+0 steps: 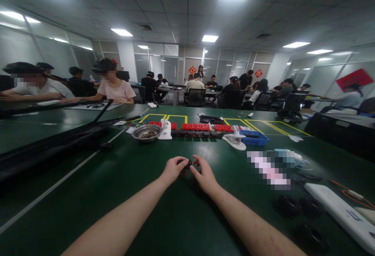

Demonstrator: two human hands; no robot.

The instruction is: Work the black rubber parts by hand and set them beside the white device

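Note:
A small black part (189, 163) is held over the green table in front of me. My left hand (175, 169) is closed on it from the left, fingers and thumb pressed together. Close by on the right, my right hand (203, 171) has its thumb at the part's edge and its index finger raised, with a gap between them. Beyond my hands stand a metal bowl (146, 133) of small pieces, a white stand (165, 129), a row of red blocks (195, 126) over black ones, and a second white stand (235, 138).
A blue tray (255, 138) sits right of the second stand. Several black round parts (288, 205) and a white device (341, 213) lie at the near right. A long black object (58, 142) spans the left. People sit at tables beyond.

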